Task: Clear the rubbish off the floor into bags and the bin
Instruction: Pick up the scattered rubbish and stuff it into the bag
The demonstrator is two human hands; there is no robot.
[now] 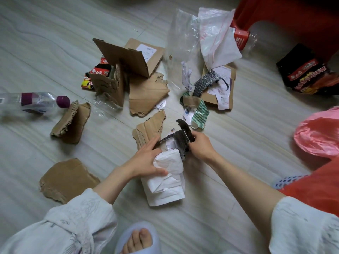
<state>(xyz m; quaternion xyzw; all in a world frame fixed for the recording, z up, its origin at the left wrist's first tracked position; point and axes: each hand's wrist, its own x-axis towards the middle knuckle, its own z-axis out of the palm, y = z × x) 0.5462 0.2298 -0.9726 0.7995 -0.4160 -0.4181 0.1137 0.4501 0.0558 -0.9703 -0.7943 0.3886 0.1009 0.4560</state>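
**Floor rubbish, both hands on a mailer bundle**

Pale grey streaked tile floor [55, 43], strewn with torn packaging. Low in the centre, a crumpled white plastic mailer bag [166, 182] lying on the tiles, its top end bunched under the left hand [146, 160]; thumb laid across the white plastic, fingers extended forward over the bundle and a torn brown cardboard scrap [150, 127] just behind it. Right hand [200, 145] beside it, fingers curled and pinching a dark grey bubble-lined plastic strip [183, 138] that arches up from the mailer's top.

Further back, a folded brown cardboard box with a white shipping label [135, 57], a black-and-red noodle wrapper [97, 74] tucked against its left side, and a flat torn cardboard sheet [146, 94] in front. To the left, a clear plastic bottle with a purple cap [36, 101] on its side, touching a folded corrugated cardboard piece [71, 121]; another flat cardboard piece [67, 180] nearer the left sleeve.

Back right, clear and white plastic bags [211, 39] heaped over a small labelled cardboard box [220, 87], green-striped plastic scraps [200, 112] before it. Far right, a second black noodle packet [304, 74], a pink plastic bag [319, 132], and a red stool [293, 11] at the top edge. Bottom centre, a foot in a pale blue slipper [137, 239].
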